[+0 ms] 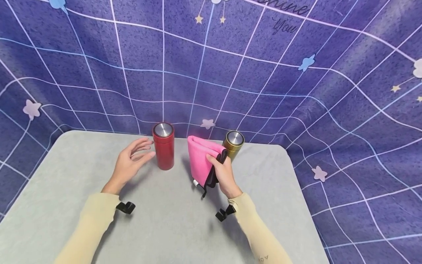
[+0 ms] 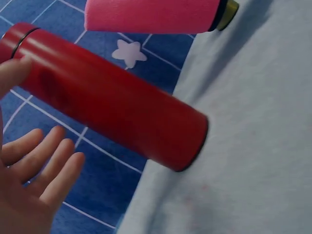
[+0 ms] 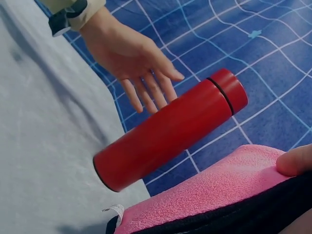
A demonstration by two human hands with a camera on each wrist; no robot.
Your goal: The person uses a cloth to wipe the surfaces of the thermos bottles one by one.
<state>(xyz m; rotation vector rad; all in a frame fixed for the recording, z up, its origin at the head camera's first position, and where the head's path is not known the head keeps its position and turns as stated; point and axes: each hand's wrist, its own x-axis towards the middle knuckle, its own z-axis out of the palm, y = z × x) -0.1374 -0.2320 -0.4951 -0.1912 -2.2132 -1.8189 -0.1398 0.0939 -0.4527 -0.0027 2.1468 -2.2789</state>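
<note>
A red thermos bottle (image 1: 164, 152) with a silver-topped lid stands upright on the table. Just to its left is my left hand (image 1: 128, 163), fingers extended and slightly bent, with nothing held; in the left wrist view its thumb overlaps the bottle (image 2: 112, 97), and I cannot tell if it touches. My right hand (image 1: 225, 176) grips a folded pink cloth (image 1: 201, 159) with black edging, a white tag and a dark loop, thumb on the pink side. The right wrist view shows the cloth's fuzzy pink surface (image 3: 195, 202) close to the red bottle.
A gold thermos bottle (image 1: 234, 141) stands behind the right hand, partly hidden by the cloth and hand. The grey table (image 1: 158, 234) ends at a blue-purple curtain (image 1: 178, 84) with a grid and stars, which hangs behind it and along the right side.
</note>
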